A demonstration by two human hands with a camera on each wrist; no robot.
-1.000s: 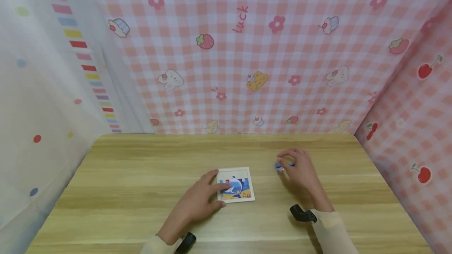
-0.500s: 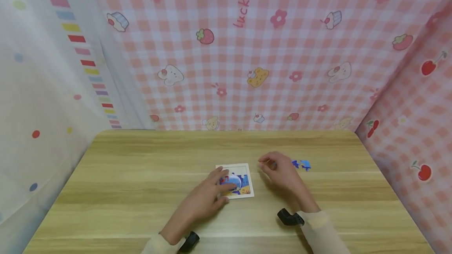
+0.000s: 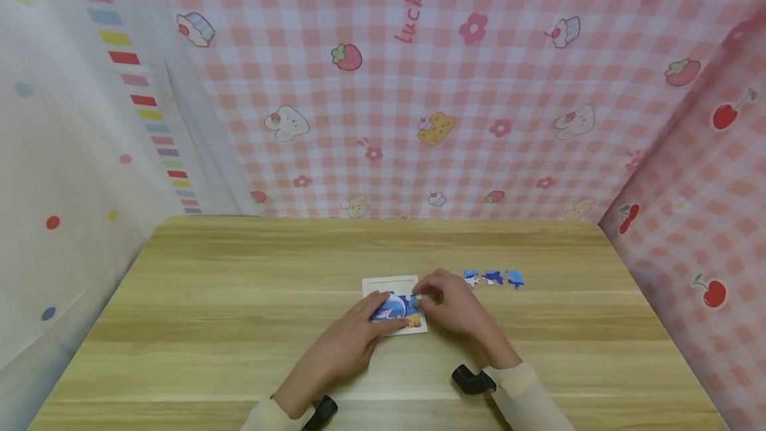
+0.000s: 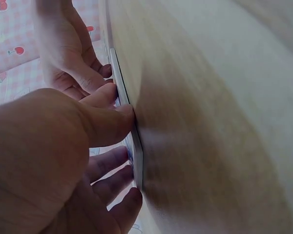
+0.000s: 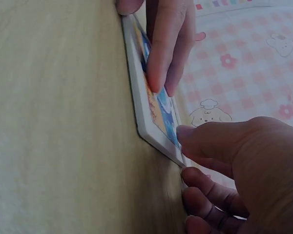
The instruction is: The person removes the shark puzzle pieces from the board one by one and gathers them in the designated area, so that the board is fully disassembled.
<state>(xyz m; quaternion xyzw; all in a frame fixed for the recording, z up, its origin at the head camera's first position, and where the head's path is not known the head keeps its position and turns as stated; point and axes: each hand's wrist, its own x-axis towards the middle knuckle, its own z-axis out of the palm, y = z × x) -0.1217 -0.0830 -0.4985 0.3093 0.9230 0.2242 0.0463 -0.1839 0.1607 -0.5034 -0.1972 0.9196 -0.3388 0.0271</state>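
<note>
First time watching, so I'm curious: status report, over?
Left grip rests on puzzle board, partly covering it. Right grip at board's right edge; can't tell if holding a piece. Loose pieces right of board, not blocking.

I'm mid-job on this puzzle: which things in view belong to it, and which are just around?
Part of the job:
white puzzle frame
fitted pieces inside it
loose pieces right of it in the head view
wooden table, as work surface

Just around:
pink checked cloth behind
dotted white cloth at left
black wrist units, worn
</note>
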